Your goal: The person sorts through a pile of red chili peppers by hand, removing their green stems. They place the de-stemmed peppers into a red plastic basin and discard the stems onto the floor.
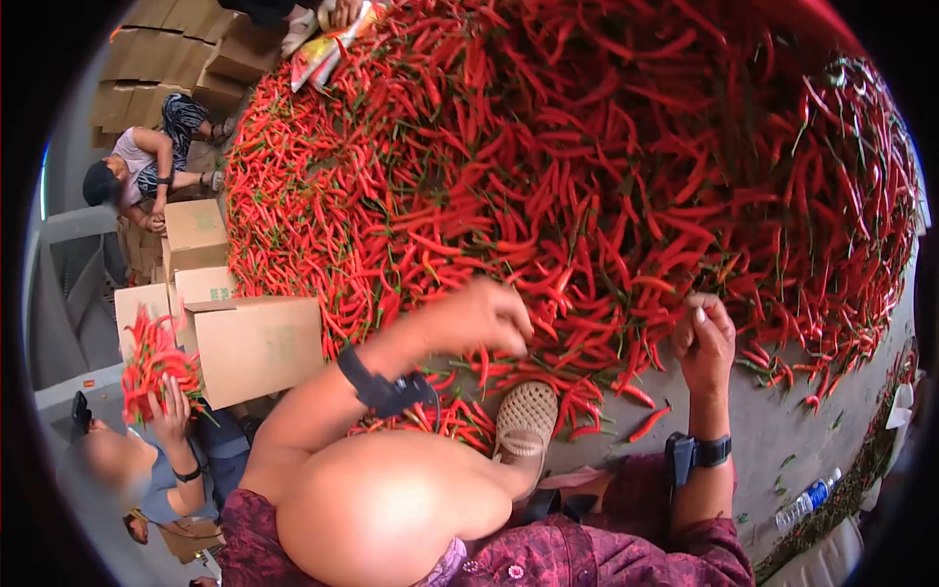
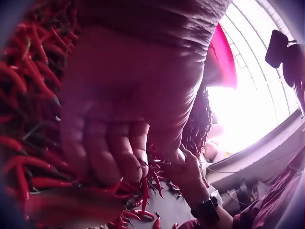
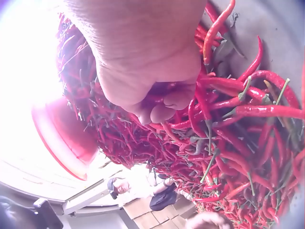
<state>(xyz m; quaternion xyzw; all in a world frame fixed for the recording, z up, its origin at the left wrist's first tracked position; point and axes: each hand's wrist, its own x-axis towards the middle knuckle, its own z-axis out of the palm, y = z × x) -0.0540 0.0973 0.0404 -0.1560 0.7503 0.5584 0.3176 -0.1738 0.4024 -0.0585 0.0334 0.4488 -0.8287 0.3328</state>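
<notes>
Red chili peppers [image 1: 587, 186] with green stems lie in a large heap. Over the heap's near edge, the left hand [image 1: 479, 318] is blurred, its fingers loosely bent; in the left wrist view this hand [image 2: 128, 105] has its thumb apart from the fingers, and a pepper [image 2: 145, 193] shows just beyond the fingertips. Whether they touch is unclear. The right hand [image 1: 706, 347] is at the heap's near right edge with curled fingers. From the right wrist, the right hand [image 3: 147, 71] grips red pepper [image 3: 164, 89] inside its fingers, partly hidden.
Open cardboard boxes [image 1: 259, 347] stand left of the heap. One seated person [image 1: 156, 489] there holds a bunch of peppers; another [image 1: 147, 161] sits farther back. A shoe [image 1: 526, 421] is at the heap's near edge, and a plastic bottle [image 1: 810, 497] lies at lower right.
</notes>
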